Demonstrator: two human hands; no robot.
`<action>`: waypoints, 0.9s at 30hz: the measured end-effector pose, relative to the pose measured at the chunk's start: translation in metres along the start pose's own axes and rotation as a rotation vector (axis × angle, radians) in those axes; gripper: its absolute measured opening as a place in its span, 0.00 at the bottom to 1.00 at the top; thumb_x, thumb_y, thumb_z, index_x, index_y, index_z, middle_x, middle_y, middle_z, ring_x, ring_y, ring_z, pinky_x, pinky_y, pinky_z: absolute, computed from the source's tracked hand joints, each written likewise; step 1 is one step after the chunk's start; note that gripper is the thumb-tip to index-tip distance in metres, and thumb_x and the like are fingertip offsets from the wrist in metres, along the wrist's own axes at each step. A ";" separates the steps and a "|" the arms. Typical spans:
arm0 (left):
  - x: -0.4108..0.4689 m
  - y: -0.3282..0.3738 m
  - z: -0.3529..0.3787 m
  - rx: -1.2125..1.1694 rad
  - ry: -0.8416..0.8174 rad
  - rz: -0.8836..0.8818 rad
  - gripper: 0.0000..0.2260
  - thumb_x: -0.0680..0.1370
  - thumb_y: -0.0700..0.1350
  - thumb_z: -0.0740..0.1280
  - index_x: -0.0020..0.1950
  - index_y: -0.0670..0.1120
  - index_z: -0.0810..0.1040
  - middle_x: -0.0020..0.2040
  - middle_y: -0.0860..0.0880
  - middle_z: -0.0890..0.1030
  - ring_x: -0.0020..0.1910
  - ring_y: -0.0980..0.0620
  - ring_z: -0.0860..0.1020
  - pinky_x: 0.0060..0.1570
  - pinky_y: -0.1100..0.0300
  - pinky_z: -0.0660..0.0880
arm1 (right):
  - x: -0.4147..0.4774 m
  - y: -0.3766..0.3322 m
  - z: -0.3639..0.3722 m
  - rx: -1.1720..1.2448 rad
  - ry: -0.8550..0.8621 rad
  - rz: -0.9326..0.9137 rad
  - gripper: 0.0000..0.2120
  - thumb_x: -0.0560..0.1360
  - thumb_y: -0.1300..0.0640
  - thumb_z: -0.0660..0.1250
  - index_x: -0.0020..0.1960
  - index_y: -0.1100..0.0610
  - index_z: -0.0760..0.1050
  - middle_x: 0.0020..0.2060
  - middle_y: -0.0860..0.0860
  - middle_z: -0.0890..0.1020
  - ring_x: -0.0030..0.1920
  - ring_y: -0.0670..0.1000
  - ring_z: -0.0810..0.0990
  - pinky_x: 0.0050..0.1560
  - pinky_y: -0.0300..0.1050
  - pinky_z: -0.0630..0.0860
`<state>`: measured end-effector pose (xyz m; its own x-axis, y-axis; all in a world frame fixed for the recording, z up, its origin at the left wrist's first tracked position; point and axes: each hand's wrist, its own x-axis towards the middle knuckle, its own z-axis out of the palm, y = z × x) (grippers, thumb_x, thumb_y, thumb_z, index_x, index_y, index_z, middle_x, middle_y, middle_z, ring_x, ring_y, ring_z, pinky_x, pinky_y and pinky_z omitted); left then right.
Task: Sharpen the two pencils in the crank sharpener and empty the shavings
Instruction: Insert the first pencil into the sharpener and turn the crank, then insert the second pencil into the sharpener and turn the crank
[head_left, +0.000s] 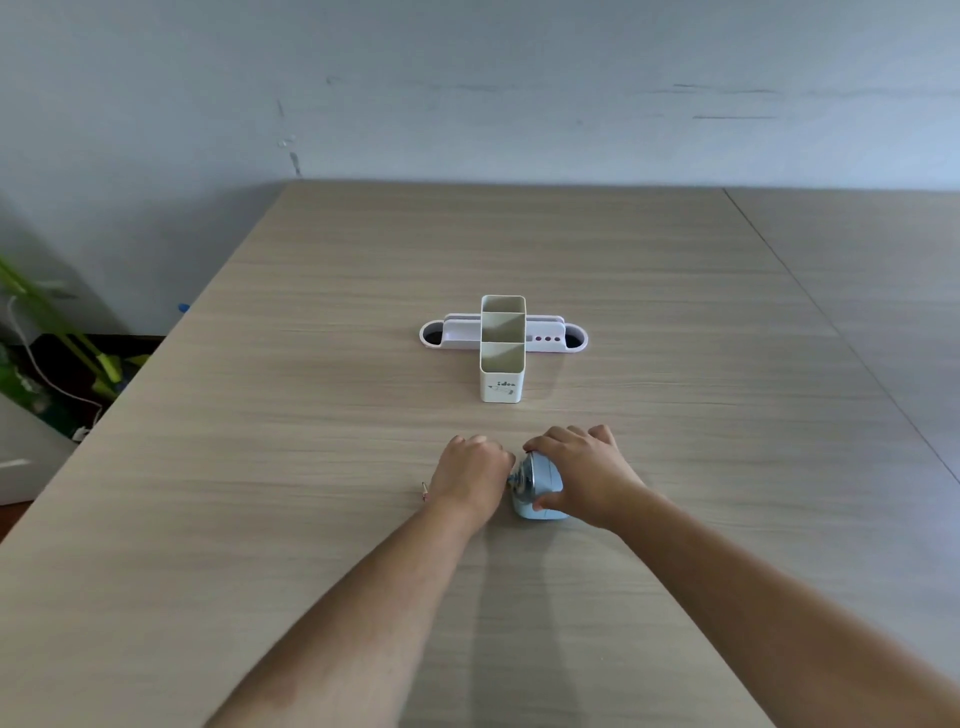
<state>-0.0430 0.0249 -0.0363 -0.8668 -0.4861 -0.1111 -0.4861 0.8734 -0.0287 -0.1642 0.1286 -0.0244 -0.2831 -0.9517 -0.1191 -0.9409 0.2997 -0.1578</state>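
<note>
Resting on the pale wood-grain counter (311, 415), the rounded light-blue plastic crank sharpener (540, 493) with its shiny metal face sits under the right hand (582, 473), whose fingers (545, 441) curl over its top. Just left of the sharpener, the left hand (470, 475) is closed into a loose fist, pinching a thin pencil (424, 491). Beyond the sharpener stands a cream three-celled rectangular holder (502, 358) across a flat white oblong tray (452, 332).

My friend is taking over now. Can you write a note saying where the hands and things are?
Right hand grips the blue sharpener, steadying it on the table.
Left hand is closed at the sharpener's metal end, seemingly on a pencil whose tip pokes out past the wrist.
The white holder behind looks empty. No second pencil visible.
Done: cannot tell. Left: sharpening, emptying shavings.
</note>
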 end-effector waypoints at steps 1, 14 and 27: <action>0.000 -0.002 0.001 0.000 0.000 0.007 0.06 0.76 0.39 0.65 0.50 0.42 0.81 0.50 0.44 0.82 0.54 0.43 0.77 0.51 0.53 0.69 | 0.000 -0.001 -0.001 -0.007 -0.005 -0.001 0.33 0.67 0.42 0.71 0.68 0.48 0.66 0.63 0.47 0.74 0.64 0.50 0.71 0.64 0.49 0.59; -0.023 -0.056 0.000 -0.343 -0.155 -0.434 0.08 0.74 0.47 0.73 0.50 0.43 0.84 0.50 0.43 0.83 0.51 0.42 0.81 0.45 0.56 0.75 | -0.002 0.004 -0.009 0.013 -0.034 0.035 0.32 0.66 0.41 0.72 0.67 0.48 0.67 0.62 0.46 0.75 0.64 0.49 0.71 0.67 0.46 0.59; -0.034 -0.003 0.038 -0.598 -0.243 -0.558 0.18 0.68 0.45 0.78 0.52 0.43 0.74 0.52 0.44 0.81 0.53 0.46 0.79 0.42 0.57 0.72 | -0.005 0.005 -0.002 0.073 -0.019 0.038 0.31 0.65 0.43 0.73 0.65 0.49 0.69 0.59 0.47 0.76 0.62 0.50 0.73 0.65 0.46 0.61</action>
<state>-0.0075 0.0396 -0.0703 -0.4681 -0.7612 -0.4488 -0.8711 0.3122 0.3791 -0.1682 0.1346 -0.0225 -0.3146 -0.9381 -0.1448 -0.9133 0.3407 -0.2232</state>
